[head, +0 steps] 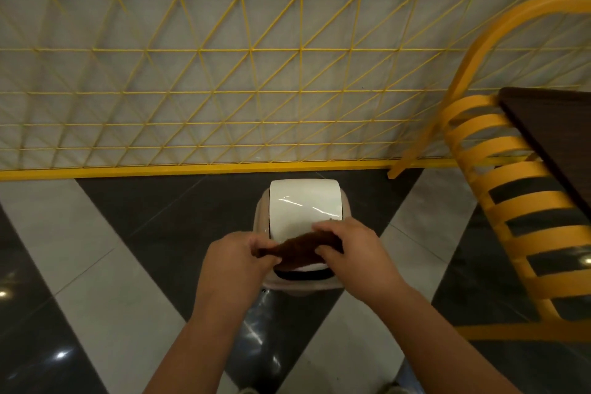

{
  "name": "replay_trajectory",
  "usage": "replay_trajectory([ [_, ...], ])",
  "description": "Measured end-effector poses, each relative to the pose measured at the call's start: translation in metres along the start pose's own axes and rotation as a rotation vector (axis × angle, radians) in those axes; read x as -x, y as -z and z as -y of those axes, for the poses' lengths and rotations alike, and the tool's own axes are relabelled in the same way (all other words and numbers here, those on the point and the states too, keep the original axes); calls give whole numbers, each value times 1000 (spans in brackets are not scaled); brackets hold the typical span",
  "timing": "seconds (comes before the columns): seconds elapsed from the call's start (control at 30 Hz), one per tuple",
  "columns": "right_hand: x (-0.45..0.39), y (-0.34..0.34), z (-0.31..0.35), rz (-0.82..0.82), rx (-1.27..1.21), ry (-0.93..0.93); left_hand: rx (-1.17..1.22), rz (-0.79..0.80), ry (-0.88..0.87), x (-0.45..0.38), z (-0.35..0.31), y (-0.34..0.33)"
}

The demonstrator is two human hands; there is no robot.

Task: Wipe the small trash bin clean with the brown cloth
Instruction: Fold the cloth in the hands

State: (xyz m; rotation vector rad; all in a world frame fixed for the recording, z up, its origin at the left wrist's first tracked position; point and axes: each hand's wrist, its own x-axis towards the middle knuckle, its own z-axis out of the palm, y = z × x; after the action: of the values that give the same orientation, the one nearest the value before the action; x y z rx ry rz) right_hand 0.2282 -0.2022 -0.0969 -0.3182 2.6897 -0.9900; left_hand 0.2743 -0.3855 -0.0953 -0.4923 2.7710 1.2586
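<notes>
A small beige trash bin (260, 221) with a glossy white swing lid (303, 208) stands on the floor in the middle of the view. Over the lid's near edge, the brown cloth (299, 248) is stretched between both hands. My left hand (235, 261) pinches its left end. My right hand (348, 253) grips its right end, fingers curled over the cloth. The near part of the lid is hidden behind the cloth and hands, with a dark gap visible below it.
A yellow wire lattice fence (224, 73) runs behind the bin with a yellow base rail. A yellow slatted chair (511, 189) and a dark table corner (550, 125) stand to the right. The floor (112, 265) is glossy black and grey tile.
</notes>
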Motion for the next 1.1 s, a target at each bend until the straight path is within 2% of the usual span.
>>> replay_trajectory([
  [0.07,10,-12,-6,-26,45,33,-92,-4,-28,5,8,-1],
  [0.13,21,-29,-12,-25,-40,-13,-34,32,-55,9,22,-1],
  [0.27,38,-52,-15,64,-618,-253,307,232,43,13,43,-1],
  [0.33,42,-55,-12,74,-843,-366,395,247,81,16,47,-5],
  [0.5,32,-57,-10,84,-1020,-575,975,261,295,13,49,-13],
  [0.6,22,-49,-14,156,-1254,-702,1113,332,416,8,46,-18],
  [0.67,19,-37,-17,228,-1354,-661,1116,336,438,6,45,-22],
  [0.77,15,-30,-26,278,-1236,-528,1104,326,416,-1,45,-22],
  [0.9,5,-27,-28,148,-1124,-432,1057,366,346,-11,40,-20],
  [1.1,-6,-2,-29,9,-817,-62,1097,347,337,-34,18,-16],
])
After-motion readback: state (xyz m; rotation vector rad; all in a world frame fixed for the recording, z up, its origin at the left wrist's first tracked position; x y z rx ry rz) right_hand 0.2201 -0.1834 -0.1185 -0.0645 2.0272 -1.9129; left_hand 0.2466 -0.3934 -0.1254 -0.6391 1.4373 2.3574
